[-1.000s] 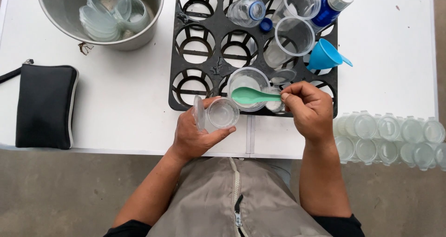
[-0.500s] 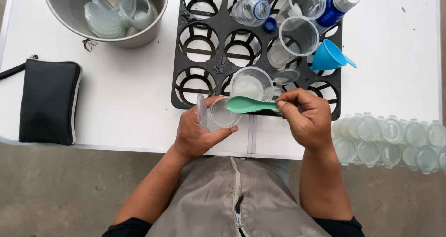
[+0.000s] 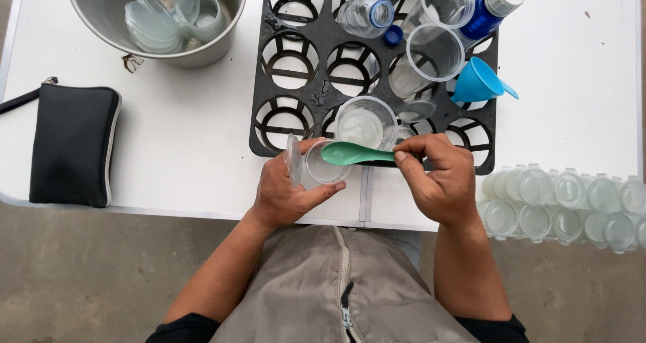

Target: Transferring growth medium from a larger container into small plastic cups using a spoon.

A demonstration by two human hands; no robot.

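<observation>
Leftward goes the green spoon [image 3: 351, 154] since a moment ago, its bowl now sitting right over the mouth of the small clear cup [image 3: 326, 163] instead of hanging above the tub behind it. Right hand [image 3: 441, 181] pinches the spoon's handle between thumb and fingertips, handle running level toward the left. Left hand [image 3: 286, 194] wraps the little cup from below, thumb along its front, holding it tipped so the round opening faces up at the camera. That cup is see-through plastic, shallow, with a hinged lid [image 3: 293, 159] standing open on its left edge. Both hands hover at the near edge of the white table [image 3: 182, 148], just in front of the black bottle crate [image 3: 303, 67]. Directly behind the spoon, a larger clear tub [image 3: 363, 120] rests in a crate slot. Off to the right, rows of capped little cups [image 3: 572, 202] line the table edge.
</observation>
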